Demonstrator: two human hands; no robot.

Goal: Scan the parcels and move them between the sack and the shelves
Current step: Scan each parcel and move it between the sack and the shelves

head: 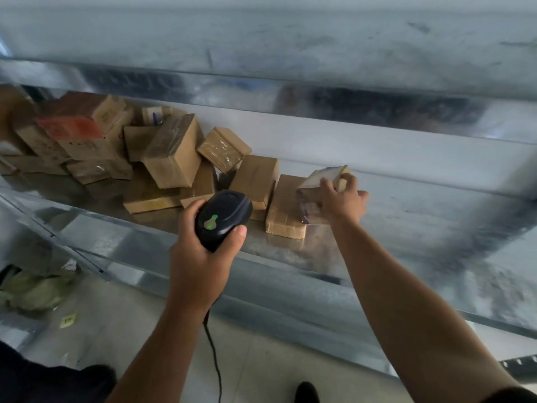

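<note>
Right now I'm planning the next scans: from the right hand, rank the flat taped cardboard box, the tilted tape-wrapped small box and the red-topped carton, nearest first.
1. Flat taped cardboard box, just left of the right hand.
2. Tilted tape-wrapped small box, farther left and up.
3. Red-topped carton, far left of the shelf.

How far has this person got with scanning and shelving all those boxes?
Done: a pile of parcels already lies on the metal shelf. In hand: the right hand grips a small box at the pile's right end; the left hand holds the scanner. Left: unclear; a sack lies on the floor, contents unseen.
</note>
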